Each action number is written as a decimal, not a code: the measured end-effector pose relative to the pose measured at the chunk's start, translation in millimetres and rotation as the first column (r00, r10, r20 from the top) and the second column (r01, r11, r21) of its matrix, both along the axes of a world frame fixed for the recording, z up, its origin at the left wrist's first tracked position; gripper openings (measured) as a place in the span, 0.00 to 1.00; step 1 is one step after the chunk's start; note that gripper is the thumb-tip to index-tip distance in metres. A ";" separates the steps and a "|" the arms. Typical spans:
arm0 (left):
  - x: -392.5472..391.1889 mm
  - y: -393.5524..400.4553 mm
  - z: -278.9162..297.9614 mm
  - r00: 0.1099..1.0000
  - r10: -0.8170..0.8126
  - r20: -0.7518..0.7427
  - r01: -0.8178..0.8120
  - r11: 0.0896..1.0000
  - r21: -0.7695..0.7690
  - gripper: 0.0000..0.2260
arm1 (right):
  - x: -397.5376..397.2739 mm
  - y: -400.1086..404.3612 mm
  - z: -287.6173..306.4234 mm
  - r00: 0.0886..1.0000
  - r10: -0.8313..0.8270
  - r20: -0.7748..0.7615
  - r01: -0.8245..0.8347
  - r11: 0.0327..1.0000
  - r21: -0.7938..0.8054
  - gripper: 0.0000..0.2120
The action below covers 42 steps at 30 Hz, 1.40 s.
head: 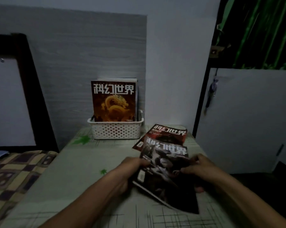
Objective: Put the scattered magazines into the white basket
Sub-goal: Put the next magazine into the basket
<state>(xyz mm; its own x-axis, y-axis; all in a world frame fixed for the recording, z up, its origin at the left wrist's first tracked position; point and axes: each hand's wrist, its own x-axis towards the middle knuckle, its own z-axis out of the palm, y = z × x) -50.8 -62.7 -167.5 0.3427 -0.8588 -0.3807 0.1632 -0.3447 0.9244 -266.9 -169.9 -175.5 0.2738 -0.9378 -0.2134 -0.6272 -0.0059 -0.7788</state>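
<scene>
Patterned bedspread point(15, 170) lies at far left, beside the cloth-covered table point(83, 162). White perforated basket point(116, 130) stands at the table's rear edge against the wall, with a dragon-cover magazine point(114, 102) upright inside it and others behind. Left hand point(130, 168) grips the left edge of a dark-cover magazine point(165, 171), fingers curled around it. Right hand point(199, 168) grips its right edge, thumb on the cover. A red-cover magazine point(168, 134) lies flat on the table, just beyond and partly beneath the held one.
</scene>
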 end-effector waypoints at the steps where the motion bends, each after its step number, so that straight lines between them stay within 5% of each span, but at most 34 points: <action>1: 1.5 3.5 -3.7 0.996 -0.056 0.075 0.057 0.998 -0.017 0.06 | 1.8 4.6 -2.1 0.988 -0.034 0.150 0.014 0.991 0.131 0.20; 4: 3.5 18.7 -17.1 0.952 -0.058 0.301 0.106 0.983 -0.148 0.11 | 9.1 14.8 -8.9 0.933 -0.135 0.333 0.066 0.975 0.210 0.19; 8: 30.6 39.3 -13.5 0.976 0.027 0.218 0.070 0.902 -0.426 0.11 | 25.8 20.7 3.1 0.924 -0.097 0.371 0.029 0.982 0.185 0.12; 12: 73.3 31.4 33.7 0.958 0.183 0.221 -0.014 0.799 -0.601 0.10 | 76.7 16.2 59.7 0.861 0.051 0.506 -0.033 0.998 -0.044 0.09; 15: 109.8 5.9 86.5 0.820 0.479 0.313 -0.106 0.665 -0.739 0.09 | 128.7 -2.8 112.4 0.799 0.101 0.592 0.052 0.971 -0.235 0.06; 19: 165.4 -32.1 139.2 0.581 0.551 0.599 -0.055 0.761 -0.647 0.12 | 184.7 -34.4 152.0 0.824 0.175 0.538 0.196 0.804 -0.562 0.03; 22: 200.7 -60.5 138.2 0.454 0.536 0.712 -0.051 0.813 -0.580 0.08 | 216.2 -63.8 140.3 0.864 0.201 0.462 0.178 0.735 -0.654 0.03; 28: 244.5 -92.8 58.3 0.394 0.557 0.731 -0.094 0.816 -0.571 0.08 | 261.8 -114.7 71.3 0.941 0.159 0.298 0.113 0.683 -0.722 0.03; 31: 253.4 -103.0 18.2 0.268 0.497 0.825 -0.078 0.865 -0.496 0.06 | 262.9 -128.1 32.8 0.975 0.109 0.195 0.072 0.674 -0.735 0.04; 33: 257.7 -108.1 8.3 0.314 0.551 0.773 -0.169 0.834 -0.525 0.10 | 265.5 -131.7 21.5 0.979 0.044 0.197 0.122 0.651 -0.750 0.07; 36: 255.5 -110.5 1.5 0.535 0.641 0.549 -0.306 0.754 -0.582 0.18 | 270.5 -129.1 20.1 0.961 0.028 0.276 0.175 0.709 -0.683 0.13; 42: 226.3 -85.3 -8.6 0.591 0.710 0.384 -0.378 0.664 -0.645 0.13 | 238.4 -111.2 26.5 0.888 0.169 0.427 0.084 0.854 -0.513 0.14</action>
